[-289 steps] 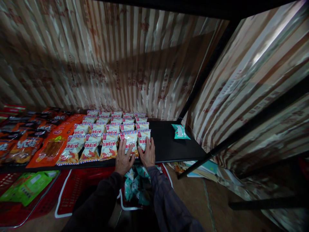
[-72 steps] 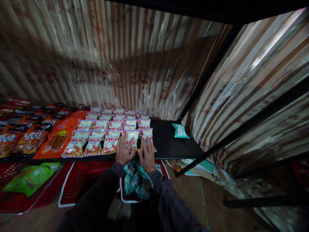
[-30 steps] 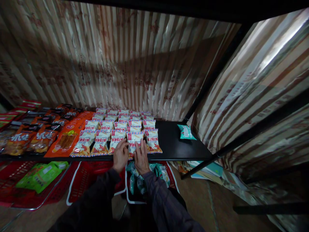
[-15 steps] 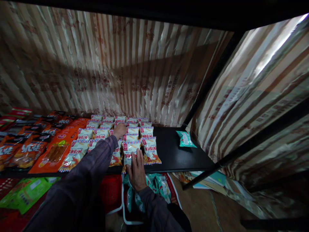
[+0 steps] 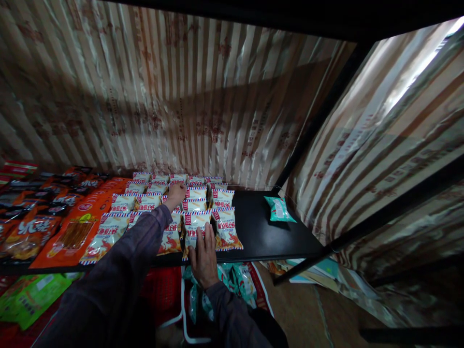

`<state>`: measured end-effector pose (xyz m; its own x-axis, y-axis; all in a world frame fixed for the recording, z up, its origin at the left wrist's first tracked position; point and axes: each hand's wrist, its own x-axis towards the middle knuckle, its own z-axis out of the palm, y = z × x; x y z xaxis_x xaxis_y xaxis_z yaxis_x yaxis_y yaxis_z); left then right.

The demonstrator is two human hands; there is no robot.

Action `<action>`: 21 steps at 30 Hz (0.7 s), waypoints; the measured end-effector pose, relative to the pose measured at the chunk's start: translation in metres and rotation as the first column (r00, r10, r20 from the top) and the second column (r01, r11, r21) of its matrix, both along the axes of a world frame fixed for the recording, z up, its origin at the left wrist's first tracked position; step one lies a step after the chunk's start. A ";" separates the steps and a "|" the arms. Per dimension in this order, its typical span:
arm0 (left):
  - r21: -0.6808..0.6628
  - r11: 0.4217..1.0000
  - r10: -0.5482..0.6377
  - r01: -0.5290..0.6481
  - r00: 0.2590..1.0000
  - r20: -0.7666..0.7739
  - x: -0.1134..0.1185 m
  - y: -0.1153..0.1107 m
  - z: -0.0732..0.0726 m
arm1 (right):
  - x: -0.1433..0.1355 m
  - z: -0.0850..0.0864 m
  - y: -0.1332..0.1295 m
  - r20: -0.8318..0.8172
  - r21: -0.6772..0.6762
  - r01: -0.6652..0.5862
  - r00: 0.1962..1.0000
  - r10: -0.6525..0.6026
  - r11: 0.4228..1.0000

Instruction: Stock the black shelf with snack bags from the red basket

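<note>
Rows of white and red snack bags (image 5: pixel 227 227) lie on a black shelf (image 5: pixel 268 241). My left hand (image 5: pixel 176 194) reaches over the bags to the middle rows, its fingers curled together; whatever it may grip there is hidden. My right hand (image 5: pixel 205 256) rests at the shelf's front edge, fingers spread against the lower part of a front-row white bag (image 5: pixel 195 223). A single teal bag (image 5: pixel 280 209) lies apart from them, to the right on the shelf.
Orange bags (image 5: pixel 72 231) and black-orange bags (image 5: pixel 34 229) fill the shelf's left. Below are green bags (image 5: pixel 31 297) and a white-rimmed basket (image 5: pixel 266 296) holding teal bags. A slanted black post (image 5: pixel 326 253) stands at the right.
The view has shifted slightly, with the left-side bags nearer the left edge. My left hand has moved slightly relative to the bags; my right hand stays on the same front bag.
</note>
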<state>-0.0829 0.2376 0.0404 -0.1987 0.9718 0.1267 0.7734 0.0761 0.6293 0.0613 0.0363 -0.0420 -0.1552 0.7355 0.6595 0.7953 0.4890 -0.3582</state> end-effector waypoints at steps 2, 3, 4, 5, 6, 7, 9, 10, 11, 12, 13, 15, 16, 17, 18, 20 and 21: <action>0.009 1.000 -0.013 0.013 1.000 0.010 0.002 0.000 0.001 | -0.001 0.001 0.002 0.010 0.000 0.013 1.000 -0.013 1.000; 0.012 1.000 -0.016 0.016 1.000 0.013 0.003 0.000 0.002 | -0.002 0.001 0.002 0.014 -0.002 0.019 1.000 -0.019 1.000; 0.015 1.000 -0.015 0.014 1.000 0.013 0.004 -0.001 0.002 | -0.002 0.002 0.002 0.019 -0.004 0.023 1.000 -0.023 1.000; 0.018 1.000 -0.010 0.009 1.000 0.014 0.005 -0.003 0.002 | -0.003 0.002 0.002 0.023 -0.008 0.025 0.999 -0.025 1.000; 0.021 1.000 -0.004 0.004 1.000 0.014 0.006 -0.004 0.002 | -0.003 0.002 0.002 0.027 -0.013 0.026 0.999 -0.025 1.000; 0.023 1.000 0.000 0.000 1.000 0.015 0.007 -0.005 0.002 | -0.003 0.002 0.003 0.029 -0.017 0.026 0.999 -0.026 1.000; 0.030 1.000 0.003 -0.003 1.000 0.017 0.007 -0.008 0.004 | -0.002 0.001 0.003 0.029 -0.021 0.027 0.999 -0.026 0.999; 0.037 0.999 0.003 -0.003 1.000 0.016 0.007 -0.010 0.006 | -0.002 0.000 0.004 0.029 -0.020 0.028 0.999 -0.027 0.999; 0.046 0.999 0.004 -0.005 1.000 0.014 0.007 -0.012 0.008 | -0.001 0.000 0.005 0.030 -0.019 0.029 0.999 -0.028 0.999; 0.059 0.998 0.011 -0.012 1.000 0.010 0.008 -0.016 0.011 | 0.000 0.000 0.005 0.034 -0.018 0.029 0.999 -0.028 0.999; 0.075 0.997 0.022 -0.022 1.000 0.004 0.009 -0.021 0.014 | 0.000 -0.001 0.006 0.040 -0.020 0.029 0.999 -0.029 0.999; 0.144 0.989 0.046 -0.044 0.999 -0.012 0.013 -0.037 0.018 | 0.002 -0.001 0.006 0.050 -0.026 0.034 0.998 -0.032 0.999; 0.195 0.980 0.049 -0.044 0.999 -0.021 0.016 -0.049 0.019 | 0.002 -0.001 0.007 0.052 -0.029 0.037 0.998 -0.036 0.999; 0.313 0.950 0.020 -0.008 0.999 -0.036 0.021 -0.063 0.019 | 0.002 -0.001 0.007 0.054 -0.032 0.040 0.998 -0.038 0.999; 0.417 0.908 -0.016 0.036 0.999 -0.052 0.026 -0.079 0.017 | 0.002 -0.002 0.007 0.053 -0.034 0.043 0.998 -0.041 0.998; 0.543 0.835 -0.068 0.091 0.996 -0.061 0.037 -0.114 0.007 | 0.002 -0.006 0.008 0.050 -0.036 0.043 0.998 -0.041 0.998; 0.575 0.810 -0.097 0.114 0.993 -0.061 0.042 -0.132 0.000 | 0.002 -0.008 0.009 0.046 -0.033 0.042 0.998 -0.040 0.999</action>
<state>-0.0404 0.1056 0.0400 -0.0874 0.7330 0.6746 0.7732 -0.3771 0.5099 0.0629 0.0454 -0.0504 -0.1534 0.7634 0.6274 0.8302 0.4439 -0.3372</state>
